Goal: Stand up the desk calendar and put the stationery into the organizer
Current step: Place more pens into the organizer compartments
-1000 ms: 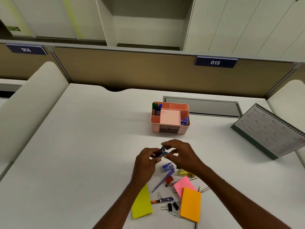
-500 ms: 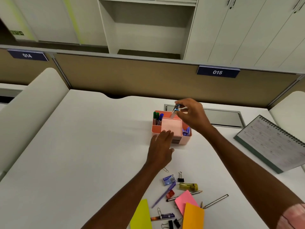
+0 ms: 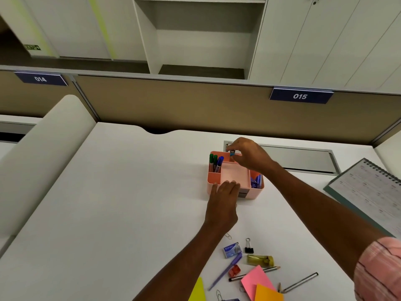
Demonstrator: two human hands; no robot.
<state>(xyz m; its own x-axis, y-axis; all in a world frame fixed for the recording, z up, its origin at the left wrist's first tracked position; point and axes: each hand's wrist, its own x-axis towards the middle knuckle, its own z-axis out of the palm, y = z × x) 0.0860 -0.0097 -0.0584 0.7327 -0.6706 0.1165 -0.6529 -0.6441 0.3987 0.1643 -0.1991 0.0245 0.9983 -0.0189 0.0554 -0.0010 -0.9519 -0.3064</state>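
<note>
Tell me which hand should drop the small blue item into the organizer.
Right. The right hand pinches the small blue item just over the back compartment of the organizer, while the left hand only rests against its front rim.

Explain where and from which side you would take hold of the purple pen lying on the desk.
Pinch the purple pen on its lower barrel, coming straight down from above, finger and thumb across its width. It lies flat and slanted on the desk; its upper end is crowded by the small blue box and the red sharpener.
</note>
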